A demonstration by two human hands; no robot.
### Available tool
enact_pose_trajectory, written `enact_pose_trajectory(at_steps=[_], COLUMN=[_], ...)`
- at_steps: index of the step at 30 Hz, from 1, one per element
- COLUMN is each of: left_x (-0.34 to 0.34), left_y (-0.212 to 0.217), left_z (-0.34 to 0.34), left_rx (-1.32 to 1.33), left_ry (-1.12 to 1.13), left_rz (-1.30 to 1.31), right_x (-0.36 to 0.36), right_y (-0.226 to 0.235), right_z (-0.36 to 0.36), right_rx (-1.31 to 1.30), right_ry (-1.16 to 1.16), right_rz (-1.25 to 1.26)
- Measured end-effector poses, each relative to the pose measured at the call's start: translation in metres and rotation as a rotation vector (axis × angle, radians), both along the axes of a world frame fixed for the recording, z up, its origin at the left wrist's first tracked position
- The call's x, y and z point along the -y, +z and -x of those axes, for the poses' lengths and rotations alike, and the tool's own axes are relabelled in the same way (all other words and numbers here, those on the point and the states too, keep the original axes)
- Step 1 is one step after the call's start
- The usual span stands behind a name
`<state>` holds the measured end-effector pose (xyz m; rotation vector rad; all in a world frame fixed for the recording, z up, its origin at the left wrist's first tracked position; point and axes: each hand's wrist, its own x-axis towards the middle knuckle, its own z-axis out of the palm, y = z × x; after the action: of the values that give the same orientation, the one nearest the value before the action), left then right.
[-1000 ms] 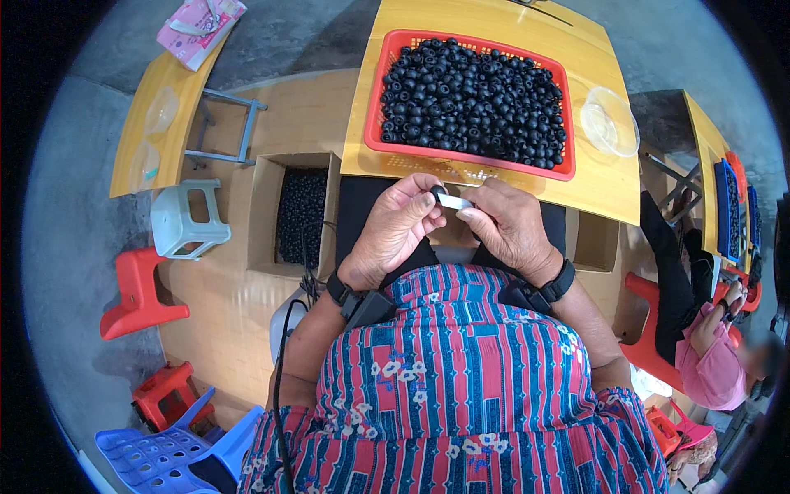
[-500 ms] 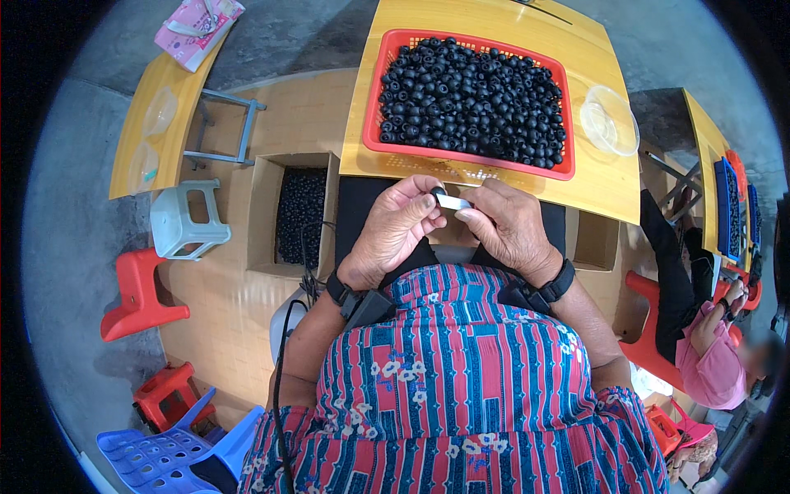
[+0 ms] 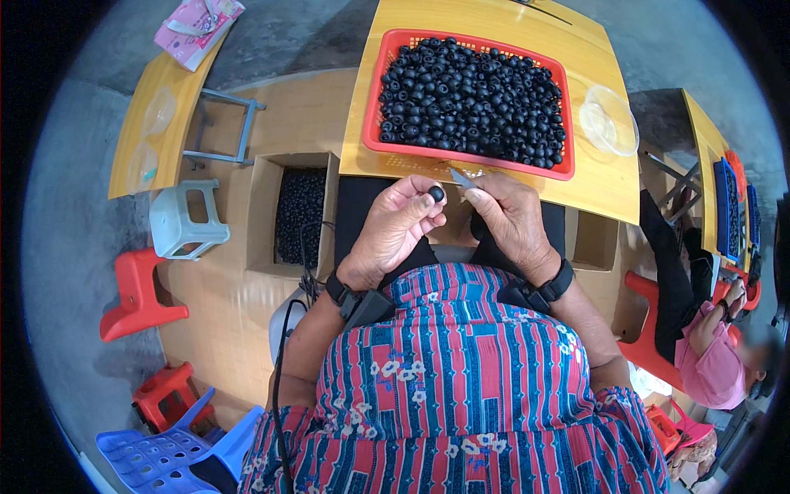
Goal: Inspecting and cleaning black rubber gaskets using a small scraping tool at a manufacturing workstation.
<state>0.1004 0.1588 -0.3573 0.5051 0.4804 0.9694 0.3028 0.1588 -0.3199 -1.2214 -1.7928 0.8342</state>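
Between the thumb and fingers of my left hand (image 3: 395,226) is a small round black bead-like piece (image 3: 436,194), its smooth side showing. My right hand (image 3: 512,221) is closed round a small knife (image 3: 462,179), whose pale blade points up and left, a little apart from the piece. The knife's handle is hidden in my fingers. Just beyond both hands, a red plastic basket (image 3: 469,159) holds a heap of similar black pieces (image 3: 473,99), many with a hole showing. The basket stands on a yellow table (image 3: 605,188).
A clear plastic tub (image 3: 611,122) lies right of the basket. On the floor to my left stands a cardboard box (image 3: 262,216) of small black pieces, near a pale stool (image 3: 191,218). A black cable (image 3: 284,370) runs beside my left arm. Another person (image 3: 712,354) sits at right.
The knife blade has swung away from the black piece, up and toward the basket. My right hand has turned and moved slightly right; my left hand stays in place, still gripping the piece.
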Motion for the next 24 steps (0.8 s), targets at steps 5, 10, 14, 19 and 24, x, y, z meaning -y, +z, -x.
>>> enact_pose_trajectory(at_steps=[5, 10, 14, 19, 24], left_x=[0.001, 0.004, 0.001, -0.002, -0.003], left_y=[-0.001, 0.003, 0.015, 0.027, 0.036], left_z=[0.001, -0.009, -0.027, -0.044, -0.059], left_rx=[0.045, 0.008, -0.038, 0.051, 0.139], left_ry=[-0.009, -0.010, 0.000, -0.018, -0.021], left_rz=[-0.007, 0.020, 0.090, 0.086, 0.128], right_x=[0.006, 0.004, -0.002, -0.007, -0.010], right_y=[0.013, 0.010, 0.019, 0.036, 0.041], right_z=[0.008, 0.012, 0.003, -0.020, -0.037], right_rx=[-0.267, -0.236, -0.038, 0.069, 0.075], right_ry=[0.010, 0.069, 0.030, 0.032, 0.029], right_rz=[0.235, 0.036, -0.114, -0.229, -0.278])
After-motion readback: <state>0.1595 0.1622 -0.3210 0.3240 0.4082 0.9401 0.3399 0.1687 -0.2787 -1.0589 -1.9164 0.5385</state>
